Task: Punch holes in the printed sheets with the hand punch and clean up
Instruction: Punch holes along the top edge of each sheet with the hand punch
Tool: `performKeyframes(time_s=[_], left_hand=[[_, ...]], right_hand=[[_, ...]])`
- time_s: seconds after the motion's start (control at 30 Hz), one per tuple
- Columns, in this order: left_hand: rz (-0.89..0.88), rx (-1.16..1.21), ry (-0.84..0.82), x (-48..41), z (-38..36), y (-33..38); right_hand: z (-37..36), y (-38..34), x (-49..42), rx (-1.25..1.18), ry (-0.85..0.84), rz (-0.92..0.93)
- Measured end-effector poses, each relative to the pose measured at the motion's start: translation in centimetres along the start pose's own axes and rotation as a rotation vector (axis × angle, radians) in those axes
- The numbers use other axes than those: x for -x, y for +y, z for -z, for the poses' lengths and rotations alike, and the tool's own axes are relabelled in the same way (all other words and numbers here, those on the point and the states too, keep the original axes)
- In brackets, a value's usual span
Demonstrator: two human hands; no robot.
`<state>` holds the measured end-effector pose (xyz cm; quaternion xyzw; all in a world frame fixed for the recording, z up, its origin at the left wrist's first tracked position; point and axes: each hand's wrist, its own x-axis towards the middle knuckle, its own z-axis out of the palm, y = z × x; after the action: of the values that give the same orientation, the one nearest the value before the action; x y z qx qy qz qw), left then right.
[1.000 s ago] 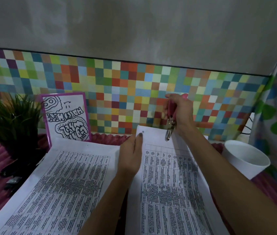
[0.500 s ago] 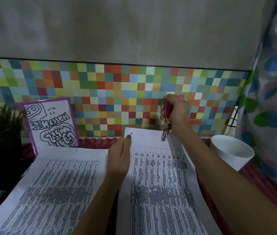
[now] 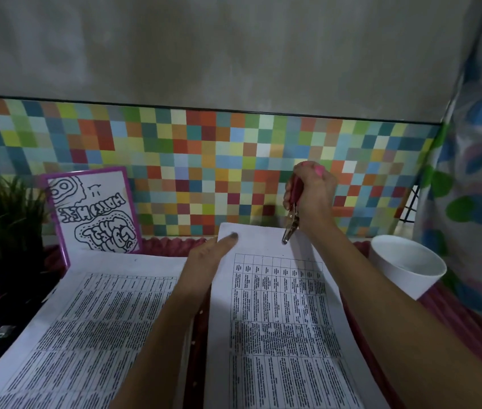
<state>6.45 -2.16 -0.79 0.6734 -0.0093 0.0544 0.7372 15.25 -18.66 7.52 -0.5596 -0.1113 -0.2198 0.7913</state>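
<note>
Two printed sheets with tables lie side by side: the left sheet (image 3: 86, 335) and the right sheet (image 3: 278, 320). My left hand (image 3: 207, 261) lies flat with straight fingers on the right sheet's upper left edge, next to a punched hole. My right hand (image 3: 312, 199) grips the pink-handled hand punch (image 3: 291, 219), whose metal jaw sits over the top margin of the right sheet. Small white paper dots are scattered on the right sheet.
A white cup (image 3: 405, 264) stands at the right. A purple-framed drawing (image 3: 95, 211) leans on the coloured tile wall, and a dark green plant (image 3: 0, 222) stands at the left. A pink ribbed mat (image 3: 455, 320) covers the table. A patterned curtain (image 3: 476, 202) hangs at the right.
The view has shifted a little. The punch's jaw has come down slightly onto the top margin of the right sheet. My left hand stays on the sheet.
</note>
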Motion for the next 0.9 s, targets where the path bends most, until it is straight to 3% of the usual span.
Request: performKeyframes(time_s=[0.07, 0.13, 0.2, 0.27, 0.33, 0.67, 0.9], left_hand=[[-0.118, -0.142, 0.089, -0.1, 0.5, 0.0], [-0.395, -0.487, 0.287, 0.1, 0.0, 0.3], [-0.665, -0.787, 0.320, 0.6, -1.4, 0.5], [-0.746, -1.027, 0.239, 0.7, -3.0, 0.0], [-0.674, -1.190, 0.181, 0.9, -3.9, -0.6], [-0.634, -0.964, 0.159, 0.6, -3.0, -0.7], [-0.667, -0.929, 0.154, 0.3, -2.7, -1.2]], right_hand=[[-0.2, 0.2, 0.1, 0.044, -0.059, 0.045], [-0.6, 0.3, 0.3, 0.082, -0.108, 0.082], [-1.1, 0.3, 0.8, 0.099, -0.154, 0.107], [-1.7, 0.3, 1.5, 0.089, -0.204, 0.121], [-2.1, 0.4, 2.1, 0.075, -0.234, 0.115], [-2.5, 0.3, 3.3, 0.011, -0.257, 0.033], [-1.9, -0.4, 3.6, 0.058, -0.416, -0.049]])
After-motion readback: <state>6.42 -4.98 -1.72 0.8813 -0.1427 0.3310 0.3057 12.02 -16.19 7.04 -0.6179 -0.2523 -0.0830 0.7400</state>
